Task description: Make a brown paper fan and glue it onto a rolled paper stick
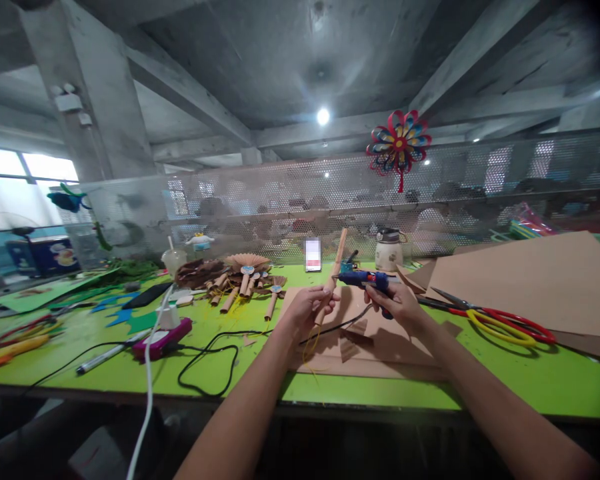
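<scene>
My left hand [314, 308] is closed around a rolled brown paper tube [339, 257], which stands tilted with its upper end leaning away to the right. A yellow string [307, 353] hangs below that hand. In my right hand [397, 307] is a blue glue gun [363, 279], its nozzle pointing left at the tube, close to or touching it; I cannot tell which. Beneath both hands lies a brown paper sheet [380, 347], with small folded paper scraps [353, 343] on it.
Several paper tubes with pleated fans [247, 273] lie left of centre. Large scissors [500, 320] and brown card [535, 287] are on the right. A phone [313, 255] and a flask [389, 250] stand at the back. A purple power strip [163, 339] and black cable [205, 387] lie front left.
</scene>
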The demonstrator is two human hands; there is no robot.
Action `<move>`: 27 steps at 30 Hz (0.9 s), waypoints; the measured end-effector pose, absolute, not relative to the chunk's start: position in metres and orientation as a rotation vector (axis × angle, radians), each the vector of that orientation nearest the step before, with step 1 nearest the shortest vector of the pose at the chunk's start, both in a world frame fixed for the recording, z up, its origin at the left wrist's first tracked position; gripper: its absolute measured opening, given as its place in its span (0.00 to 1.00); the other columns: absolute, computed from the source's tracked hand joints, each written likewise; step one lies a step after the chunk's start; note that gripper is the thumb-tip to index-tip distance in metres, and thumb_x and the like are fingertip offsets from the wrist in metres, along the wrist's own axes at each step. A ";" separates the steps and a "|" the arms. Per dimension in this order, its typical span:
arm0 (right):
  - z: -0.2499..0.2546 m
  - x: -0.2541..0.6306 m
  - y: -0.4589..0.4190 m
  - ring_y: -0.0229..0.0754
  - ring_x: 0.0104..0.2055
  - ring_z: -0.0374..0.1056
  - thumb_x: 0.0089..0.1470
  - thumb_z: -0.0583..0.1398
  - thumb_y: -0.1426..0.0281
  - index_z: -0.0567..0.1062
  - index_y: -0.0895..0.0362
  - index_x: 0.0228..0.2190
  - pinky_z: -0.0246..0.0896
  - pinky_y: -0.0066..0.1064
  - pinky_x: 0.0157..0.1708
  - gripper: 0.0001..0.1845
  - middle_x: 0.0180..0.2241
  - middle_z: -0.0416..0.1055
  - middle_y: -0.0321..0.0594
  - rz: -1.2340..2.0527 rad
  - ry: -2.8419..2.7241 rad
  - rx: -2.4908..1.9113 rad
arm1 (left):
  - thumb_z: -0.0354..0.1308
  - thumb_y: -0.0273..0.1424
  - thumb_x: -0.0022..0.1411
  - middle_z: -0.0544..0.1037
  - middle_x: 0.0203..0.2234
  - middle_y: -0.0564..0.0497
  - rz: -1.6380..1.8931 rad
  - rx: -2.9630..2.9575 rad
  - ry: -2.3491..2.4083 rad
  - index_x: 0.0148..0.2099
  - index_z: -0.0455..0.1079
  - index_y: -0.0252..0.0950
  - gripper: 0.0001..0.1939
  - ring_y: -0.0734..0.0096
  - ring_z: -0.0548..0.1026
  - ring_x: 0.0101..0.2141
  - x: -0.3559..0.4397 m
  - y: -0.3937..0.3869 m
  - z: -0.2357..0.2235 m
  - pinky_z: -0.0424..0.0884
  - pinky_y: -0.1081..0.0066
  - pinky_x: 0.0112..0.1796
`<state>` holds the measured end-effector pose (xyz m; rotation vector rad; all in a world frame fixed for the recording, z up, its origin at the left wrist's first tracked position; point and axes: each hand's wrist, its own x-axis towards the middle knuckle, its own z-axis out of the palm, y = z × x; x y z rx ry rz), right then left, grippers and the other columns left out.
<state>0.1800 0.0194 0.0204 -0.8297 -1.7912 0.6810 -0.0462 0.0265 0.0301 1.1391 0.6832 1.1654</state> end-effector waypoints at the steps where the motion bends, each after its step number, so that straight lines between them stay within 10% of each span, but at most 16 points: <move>1: 0.021 0.180 0.018 0.36 0.22 0.57 0.54 0.57 0.49 0.74 0.60 0.27 0.50 0.28 0.21 0.25 0.19 0.63 0.37 0.672 -1.794 -0.846 | 0.59 0.22 0.53 0.76 0.28 0.42 1.162 1.140 0.681 0.33 0.72 0.24 0.05 0.77 0.71 0.24 -0.046 0.026 0.030 0.67 0.78 0.26; 27: 0.017 0.186 0.022 0.35 0.23 0.57 0.55 0.59 0.55 0.76 0.61 0.29 0.49 0.27 0.21 0.20 0.22 0.64 0.37 0.818 -1.789 -0.754 | 0.53 0.21 0.58 0.75 0.29 0.40 1.110 1.009 0.595 0.36 0.71 0.23 0.07 0.77 0.71 0.24 -0.050 0.025 0.035 0.70 0.79 0.25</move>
